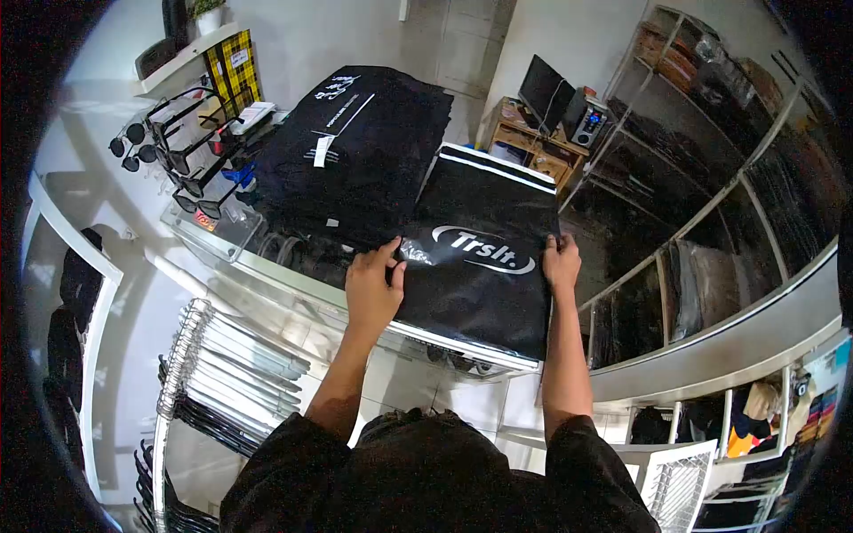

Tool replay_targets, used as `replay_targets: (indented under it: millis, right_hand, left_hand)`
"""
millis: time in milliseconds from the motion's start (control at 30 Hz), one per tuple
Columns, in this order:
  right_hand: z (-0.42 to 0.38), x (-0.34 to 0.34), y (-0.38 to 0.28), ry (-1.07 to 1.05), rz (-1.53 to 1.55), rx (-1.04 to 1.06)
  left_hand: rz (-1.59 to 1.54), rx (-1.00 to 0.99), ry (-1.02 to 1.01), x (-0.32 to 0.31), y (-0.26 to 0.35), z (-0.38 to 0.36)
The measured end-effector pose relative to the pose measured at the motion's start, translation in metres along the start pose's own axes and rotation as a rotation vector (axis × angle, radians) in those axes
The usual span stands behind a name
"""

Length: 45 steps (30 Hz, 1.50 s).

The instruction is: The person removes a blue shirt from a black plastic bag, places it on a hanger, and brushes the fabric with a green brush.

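A black plastic mailing bag (480, 213) printed "Trslt." in white lies flat on the glass counter, with a white strip along its far edge. My left hand (373, 282) is at the bag's left edge, thumb and fingers pinched on it near a shiny crease. On the opposite side, my right hand (562, 263) grips the right edge between thumb and curled fingers. Just left of the bag is a stack of folded black T-shirts (355, 169), the top one with white print and a white tag. Whether anything is inside the bag cannot be seen.
Sunglasses hang on a rack (191, 147) at the counter's left end. White and black hangers (240, 364) fill a rail below. A monitor (546, 93) and speaker (589, 124) stand on a wooden desk behind. Glass-fronted shelves (702, 275) of clothes line the right.
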State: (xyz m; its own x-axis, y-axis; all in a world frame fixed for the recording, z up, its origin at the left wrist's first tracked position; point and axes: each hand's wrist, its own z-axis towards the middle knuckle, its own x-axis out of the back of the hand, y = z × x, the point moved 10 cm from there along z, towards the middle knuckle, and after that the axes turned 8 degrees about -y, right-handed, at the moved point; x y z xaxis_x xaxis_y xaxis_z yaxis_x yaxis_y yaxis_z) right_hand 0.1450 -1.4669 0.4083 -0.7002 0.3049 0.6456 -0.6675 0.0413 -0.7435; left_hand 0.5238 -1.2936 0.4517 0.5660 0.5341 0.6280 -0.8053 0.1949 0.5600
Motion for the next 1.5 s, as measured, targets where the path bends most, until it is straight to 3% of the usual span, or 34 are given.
replay_targets:
  millis: [267, 400, 467, 500, 567, 667, 933, 1100, 1233, 1500]
  right_hand:
    - [-0.005, -0.005, 0.007, -0.028, -0.085, -0.039]
    - [-0.053, 0.029, -0.019, 0.046, -0.15, 0.02]
    - [-0.089, 0.043, -0.04, -0.021, -0.122, 0.18]
    - [-0.108, 0.047, -0.047, -0.043, -0.134, 0.164]
    - [-0.159, 0.039, -0.087, -0.074, -0.248, 0.385]
    - [-0.197, 0.009, -0.085, -0.085, -0.495, 0.455]
    - [-0.207, 0.05, -0.051, -0.021, -0.352, 0.288]
    - [-0.236, 0.055, -0.047, -0.199, -0.183, 0.352]
    - [-0.237, 0.061, -0.034, -0.205, -0.167, 0.285]
    - [-0.234, 0.066, -0.032, -0.085, -0.124, 0.282]
  left_hand:
    - [0.008, -0.029, 0.02, 0.005, 0.003, 0.002]
    - [-0.019, -0.003, 0.011, 0.021, 0.006, -0.013]
    - [-0.031, -0.006, 0.002, 0.028, 0.004, -0.02]
    - [-0.045, -0.014, -0.002, 0.032, 0.006, -0.026]
    - [-0.054, 0.026, -0.085, 0.026, 0.002, -0.034]
    - [0.036, -0.041, -0.108, 0.018, -0.005, -0.041]
    - [-0.082, -0.039, -0.118, 0.024, -0.007, -0.044]
    - [0.016, -0.135, -0.23, 0.037, -0.001, -0.057]
    - [-0.054, -0.127, -0.25, 0.03, -0.014, -0.063]
    - [-0.055, -0.089, -0.225, 0.028, -0.012, -0.063]
